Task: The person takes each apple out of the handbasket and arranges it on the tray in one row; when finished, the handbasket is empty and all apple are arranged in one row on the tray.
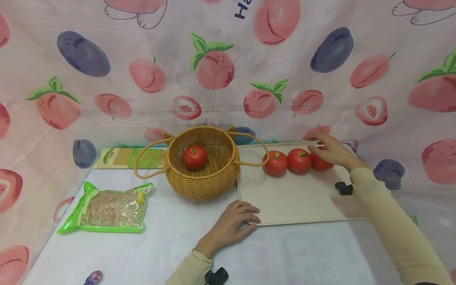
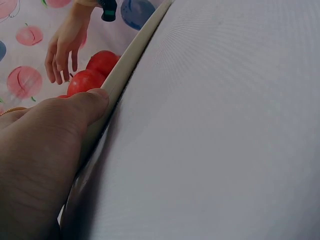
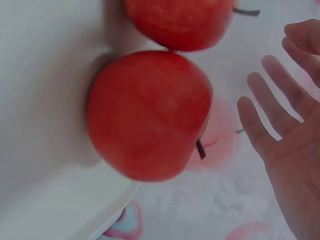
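Three red apples stand in a row along the back of a cream tray (image 1: 295, 198): a left one (image 1: 275, 163), a middle one (image 1: 299, 161) and a right one (image 1: 320, 160). Over the right apple hovers my right hand (image 1: 334, 150), fingers spread and holding nothing; the right wrist view shows a gap between that hand (image 3: 295, 120) and the nearest apple (image 3: 150, 115). My left hand (image 1: 231, 225) rests at the tray's front left corner, its thumb (image 2: 92, 102) along the rim. Left of the tray, a wicker basket (image 1: 201, 186) contains one red apple (image 1: 194, 157).
Two looped handles stick out sideways from the basket, the right one (image 1: 265, 152) reaching over the tray. A flat green and tan packet (image 1: 124, 158) lies behind on the left, a green-edged clear bag (image 1: 108, 209) before it. Fruit-print cloth (image 1: 213, 103) rises behind the table.
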`<state>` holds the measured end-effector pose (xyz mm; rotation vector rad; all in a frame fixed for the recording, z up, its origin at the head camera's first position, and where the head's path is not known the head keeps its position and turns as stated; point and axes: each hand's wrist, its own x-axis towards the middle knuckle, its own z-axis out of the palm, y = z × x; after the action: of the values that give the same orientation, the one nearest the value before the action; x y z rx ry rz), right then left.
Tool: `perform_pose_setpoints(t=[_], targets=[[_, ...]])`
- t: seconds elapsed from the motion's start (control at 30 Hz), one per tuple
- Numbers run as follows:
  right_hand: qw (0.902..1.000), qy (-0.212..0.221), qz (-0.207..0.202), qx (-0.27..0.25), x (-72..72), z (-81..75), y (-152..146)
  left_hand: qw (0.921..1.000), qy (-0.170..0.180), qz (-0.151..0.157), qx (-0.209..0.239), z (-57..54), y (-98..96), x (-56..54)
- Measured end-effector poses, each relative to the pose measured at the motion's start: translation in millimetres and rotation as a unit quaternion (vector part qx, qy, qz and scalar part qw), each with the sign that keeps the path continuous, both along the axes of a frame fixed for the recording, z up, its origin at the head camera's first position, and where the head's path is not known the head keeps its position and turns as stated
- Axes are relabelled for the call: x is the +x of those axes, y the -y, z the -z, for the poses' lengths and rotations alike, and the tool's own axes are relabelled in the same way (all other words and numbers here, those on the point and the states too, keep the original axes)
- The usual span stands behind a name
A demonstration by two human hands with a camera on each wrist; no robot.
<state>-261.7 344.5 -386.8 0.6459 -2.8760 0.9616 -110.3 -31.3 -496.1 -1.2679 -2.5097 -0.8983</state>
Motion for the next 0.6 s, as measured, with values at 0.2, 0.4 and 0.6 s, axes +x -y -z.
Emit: perform_pose_setpoints(t=[0.2,0.4,0.6], targets=[[0.9989,-0.045,-0.015,0.003,1.2,-4.0,15,1.0000,0.005,-0.001,-0.003,0.5,0.3,-0.2],[0.9992,-0.035,-0.012,-0.013,-0.5,-8.3,32,1.0000,-0.001,0.000,-0.005,0.5,0.8,-0.5],[0.9975,-0.054,-0.036,-0.027,-2.5,-12.7,51,1.0000,-0.004,0.001,-0.003,1.0,0.0,-1.0]])
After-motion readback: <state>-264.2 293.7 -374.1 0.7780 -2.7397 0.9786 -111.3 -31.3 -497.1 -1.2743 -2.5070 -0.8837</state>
